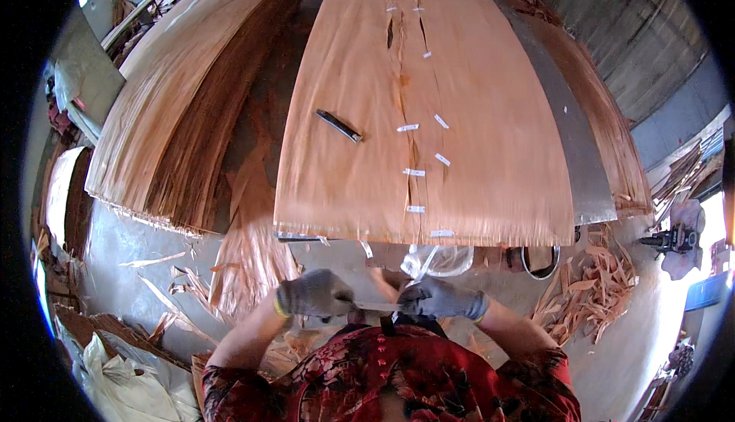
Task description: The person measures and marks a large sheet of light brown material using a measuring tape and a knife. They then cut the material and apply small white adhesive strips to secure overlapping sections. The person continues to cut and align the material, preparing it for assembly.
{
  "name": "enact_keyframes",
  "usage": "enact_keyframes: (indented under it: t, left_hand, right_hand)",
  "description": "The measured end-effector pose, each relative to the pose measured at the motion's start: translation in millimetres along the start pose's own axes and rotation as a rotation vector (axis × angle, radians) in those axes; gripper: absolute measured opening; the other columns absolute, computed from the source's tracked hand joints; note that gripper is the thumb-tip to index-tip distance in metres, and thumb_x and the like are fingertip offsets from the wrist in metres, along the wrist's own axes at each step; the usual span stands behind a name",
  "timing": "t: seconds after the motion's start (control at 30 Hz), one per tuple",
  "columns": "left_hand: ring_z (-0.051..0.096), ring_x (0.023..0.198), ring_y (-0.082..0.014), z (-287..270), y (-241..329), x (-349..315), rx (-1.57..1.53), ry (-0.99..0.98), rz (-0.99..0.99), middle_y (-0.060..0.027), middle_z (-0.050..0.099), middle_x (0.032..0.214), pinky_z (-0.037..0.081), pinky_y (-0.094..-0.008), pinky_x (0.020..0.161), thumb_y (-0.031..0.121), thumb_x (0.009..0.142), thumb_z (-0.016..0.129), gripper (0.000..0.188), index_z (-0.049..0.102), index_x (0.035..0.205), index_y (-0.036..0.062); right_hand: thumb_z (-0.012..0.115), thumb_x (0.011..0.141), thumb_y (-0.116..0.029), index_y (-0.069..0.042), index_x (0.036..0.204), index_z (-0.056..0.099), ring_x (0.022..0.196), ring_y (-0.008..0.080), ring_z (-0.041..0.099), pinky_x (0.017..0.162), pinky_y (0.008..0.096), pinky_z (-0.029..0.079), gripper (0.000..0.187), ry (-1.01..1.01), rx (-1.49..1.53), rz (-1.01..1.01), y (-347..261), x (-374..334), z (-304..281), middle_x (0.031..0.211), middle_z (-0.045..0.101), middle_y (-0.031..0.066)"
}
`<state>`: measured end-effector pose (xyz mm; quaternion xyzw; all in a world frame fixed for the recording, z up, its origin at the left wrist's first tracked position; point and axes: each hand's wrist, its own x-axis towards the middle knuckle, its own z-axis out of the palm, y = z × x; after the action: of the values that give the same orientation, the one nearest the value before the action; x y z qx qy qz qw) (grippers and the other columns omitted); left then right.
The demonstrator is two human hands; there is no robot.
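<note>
My left hand and my right hand, both in grey gloves, are in front of my body, just off the near edge of a wood veneer sheet. Both are closed, with a narrow pale tape strip stretched between them. Another white strip rises from near my right hand towards the sheet's edge. Long splits run down the middle of the veneer, crossed by several short white tape pieces. A dark utility knife lies on the sheet, left of the splits.
A tall veneer stack stands at the left, and another lies along the right. Clear plastic hangs below the near edge beside a round hoop. Veneer scraps litter the floor. A dark device stands far right.
</note>
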<state>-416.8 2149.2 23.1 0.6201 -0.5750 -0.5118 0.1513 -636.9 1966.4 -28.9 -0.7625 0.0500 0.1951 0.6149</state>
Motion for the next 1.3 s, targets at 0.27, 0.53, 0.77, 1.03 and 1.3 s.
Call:
enact_keyframes:
  t: [0.27, 0.53, 0.77, 1.03, 1.3]
  left_hand:
    - [0.058, 0.042, -0.0133, -76.6, -67.6, -77.8, 0.154, 0.569, -0.593, -0.0088, 0.060, 0.053, 0.047, -0.0287, 0.044, 0.018, 0.082, 0.060, 0.023, 0.065, 0.068, 0.0007]
    - [0.061, 0.054, -0.0147, -39.4, -29.9, 48.0, -0.793, 0.549, -0.115, -0.0087, 0.063, 0.069, 0.048, -0.0261, 0.047, 0.014, 0.086, 0.058, 0.018, 0.063, 0.088, -0.0031]
    - [0.059, 0.048, -0.0192, -62.1, -40.6, 28.8, -1.019, 0.631, -0.393, -0.0136, 0.063, 0.063, 0.047, -0.0284, 0.044, 0.035, 0.091, 0.051, 0.045, 0.062, 0.076, -0.0059]
    - [0.066, 0.076, -0.0178, -50.9, -181.7, -48.9, -1.234, 0.803, -0.344, -0.0094, 0.064, 0.083, 0.053, -0.0273, 0.064, 0.019, 0.094, 0.044, 0.026, 0.058, 0.098, -0.0028]
    - [0.066, 0.077, -0.0233, -49.5, -317.0, -210.4, -1.298, 0.973, -0.418, -0.0152, 0.066, 0.084, 0.053, -0.0325, 0.072, 0.028, 0.091, 0.052, 0.036, 0.058, 0.108, -0.0019]
  right_hand:
    - [0.059, 0.079, -0.020, -0.008, 0.100, 0.062, 0.077, 0.0285, 0.064, 0.067, 0.0364, 0.051, 0.024, 0.694, -1.252, 0.548, -19.2, -29.7, -190.8, 0.094, 0.065, 0.0110]
    - [0.071, 0.071, -0.024, -0.008, 0.136, 0.033, 0.106, 0.0332, 0.056, 0.088, 0.0394, 0.045, 0.077, 0.256, -0.527, -0.589, -48.3, 120.0, -76.1, 0.127, 0.048, 0.0161]
    - [0.061, 0.083, -0.011, -0.003, 0.096, 0.064, 0.073, 0.0152, 0.065, 0.065, 0.0287, 0.051, 0.016, 0.309, -0.079, -0.263, -27.9, 129.4, -143.7, 0.084, 0.067, 0.0123]
    - [0.050, 0.088, -0.045, 0.002, 0.137, 0.027, 0.126, 0.0336, 0.037, 0.097, 0.0441, 0.036, 0.072, 1.610, -1.348, 0.304, -2.7, 113.0, -328.5, 0.140, 0.029, 0.0243]
    - [0.057, 0.076, -0.029, -0.002, 0.074, 0.051, 0.076, 0.0377, 0.054, 0.068, 0.0461, 0.041, 0.027, 1.275, -1.218, 0.364, 40.4, 282.8, -260.0, 0.074, 0.055, 0.0210]
